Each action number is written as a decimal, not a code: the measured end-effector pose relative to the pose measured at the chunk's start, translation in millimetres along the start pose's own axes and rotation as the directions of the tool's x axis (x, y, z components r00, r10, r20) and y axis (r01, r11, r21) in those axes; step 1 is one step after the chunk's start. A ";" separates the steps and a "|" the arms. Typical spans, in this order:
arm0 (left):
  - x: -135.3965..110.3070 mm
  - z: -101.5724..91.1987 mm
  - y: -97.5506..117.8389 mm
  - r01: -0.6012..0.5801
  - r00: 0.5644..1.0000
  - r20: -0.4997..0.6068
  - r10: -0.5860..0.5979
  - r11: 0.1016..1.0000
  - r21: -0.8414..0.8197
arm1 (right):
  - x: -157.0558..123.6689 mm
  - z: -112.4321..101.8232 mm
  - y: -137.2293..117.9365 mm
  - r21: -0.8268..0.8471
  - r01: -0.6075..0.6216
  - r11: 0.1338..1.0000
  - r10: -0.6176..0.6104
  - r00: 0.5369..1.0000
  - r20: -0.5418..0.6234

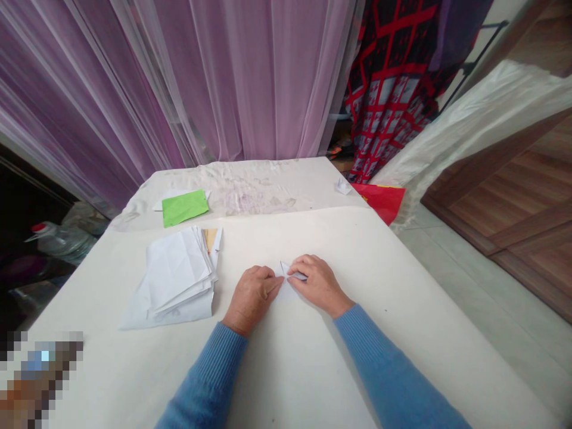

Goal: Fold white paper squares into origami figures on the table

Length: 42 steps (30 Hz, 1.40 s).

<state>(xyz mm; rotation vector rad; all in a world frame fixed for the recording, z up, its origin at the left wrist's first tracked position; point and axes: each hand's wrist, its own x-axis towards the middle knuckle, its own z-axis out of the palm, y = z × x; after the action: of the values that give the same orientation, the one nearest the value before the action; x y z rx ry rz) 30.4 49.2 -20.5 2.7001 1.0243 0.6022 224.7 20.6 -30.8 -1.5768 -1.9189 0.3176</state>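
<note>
small folded white paper (286, 291) on the tabletop (292, 363), left grip (254, 293) pinched narrow on its left side, right grip (318, 283) pinching its right flap

My sleeves (379, 363) are blue, my paper (290, 292) white, the curtain (250, 77) purple, the hanging cloth (379, 107) black with red grid lines.

Purple curtains (250, 77) beyond a white-covered table (429, 351), pale tiled floor (451, 256) alongside.
</note>
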 end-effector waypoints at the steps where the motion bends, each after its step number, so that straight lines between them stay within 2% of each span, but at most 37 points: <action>1: 0.0 -0.4 0.1 -0.006 1.000 0.003 0.006 1.000 0.001 | -0.1 0.0 0.1 0.000 0.001 1.000 -0.001 1.000 0.000; 20: 1.1 -3.4 3.5 0.014 0.999 0.043 -0.015 1.000 0.028 | 0.4 -2.0 -2.3 -0.003 -0.008 1.000 0.008 1.000 0.014; 36: 1.4 -0.8 4.4 0.038 0.999 0.023 -0.039 0.999 0.038 | -0.1 -1.0 -0.7 0.007 -0.002 1.000 0.001 1.000 0.009; 42: 2.8 -7.8 10.9 0.058 0.996 0.063 -0.064 0.994 0.087 | 0.2 -0.7 -0.5 0.002 -0.002 1.000 0.002 1.000 0.011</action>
<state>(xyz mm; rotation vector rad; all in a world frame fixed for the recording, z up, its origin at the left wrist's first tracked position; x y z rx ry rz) 35.3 43.2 -9.2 2.7299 1.1358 0.4663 224.7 20.5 -29.9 -1.5791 -1.9250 0.3294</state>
